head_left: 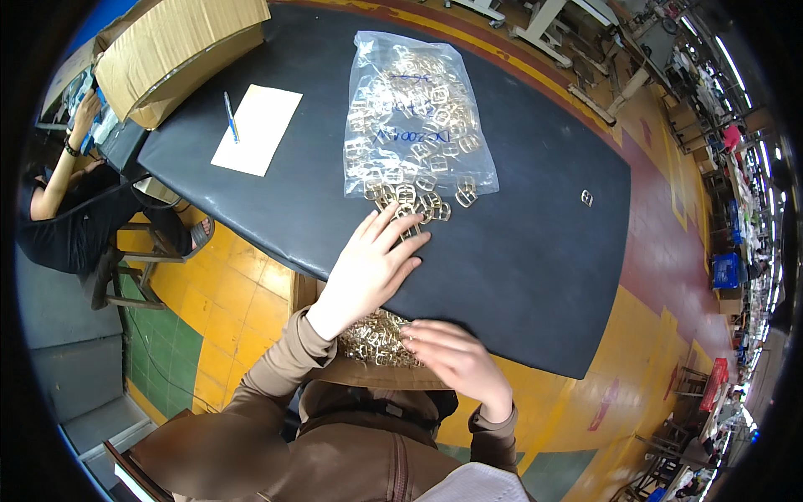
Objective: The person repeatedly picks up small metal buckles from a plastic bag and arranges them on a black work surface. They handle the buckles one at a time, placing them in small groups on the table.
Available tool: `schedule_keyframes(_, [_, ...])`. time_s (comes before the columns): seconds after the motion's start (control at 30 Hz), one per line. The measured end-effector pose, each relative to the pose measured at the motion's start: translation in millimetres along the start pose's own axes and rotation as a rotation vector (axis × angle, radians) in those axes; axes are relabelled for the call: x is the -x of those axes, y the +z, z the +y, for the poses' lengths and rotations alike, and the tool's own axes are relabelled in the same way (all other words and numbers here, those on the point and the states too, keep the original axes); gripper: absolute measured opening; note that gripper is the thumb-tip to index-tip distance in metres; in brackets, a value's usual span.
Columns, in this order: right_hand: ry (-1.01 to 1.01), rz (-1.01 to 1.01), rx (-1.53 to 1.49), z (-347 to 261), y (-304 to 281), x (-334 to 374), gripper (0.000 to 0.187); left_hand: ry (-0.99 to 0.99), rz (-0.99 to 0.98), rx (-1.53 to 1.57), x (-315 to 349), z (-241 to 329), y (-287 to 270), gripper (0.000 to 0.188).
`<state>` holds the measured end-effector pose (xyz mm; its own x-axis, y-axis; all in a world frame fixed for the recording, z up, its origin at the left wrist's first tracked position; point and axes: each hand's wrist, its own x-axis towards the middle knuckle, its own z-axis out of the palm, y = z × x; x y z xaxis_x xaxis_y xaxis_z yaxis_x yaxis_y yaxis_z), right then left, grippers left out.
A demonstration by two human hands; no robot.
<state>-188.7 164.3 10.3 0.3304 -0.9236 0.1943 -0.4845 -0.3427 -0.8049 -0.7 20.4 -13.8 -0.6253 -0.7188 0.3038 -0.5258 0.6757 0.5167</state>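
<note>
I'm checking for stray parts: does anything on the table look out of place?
One buckle lies alone on the right of the table, away from the buckles clustered by the left hand and plastic bag.

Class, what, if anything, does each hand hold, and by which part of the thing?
It cannot be told: the left hand lies over loose buckles, the right hand is at the boxed buckles, and neither shows a clear hold.
</note>
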Motion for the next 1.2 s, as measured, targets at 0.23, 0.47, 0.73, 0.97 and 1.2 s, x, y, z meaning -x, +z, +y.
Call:
schedule_keyframes(0.23, [0.192,0.408,0.051,13,-20,-34,0.027,0.11,-0.168,0.134,23,8,-9,0.034])
schedule_keyframes(0.47, [0.031,0.288,0.32,32,8,-80,0.032,-0.021,-0.075,0.102,31,-5,-24,0.025])
schedule_keyframes(0.73, [0.13,0.356,0.255,22,8,-46,0.02,0.024,-0.086,-0.031,24,-2,-19,0.033])
schedule_keyframes(0.97, [0.119,0.235,0.209,3,14,-8,0.021,-0.15,0.094,-0.02,16,-1,-15,0.035])
schedule_keyframes(1.2, [0.077,0.161,0.018,-8,-2,-6,0.022,0.032,-0.022,0.106,25,-3,-18,0.03])
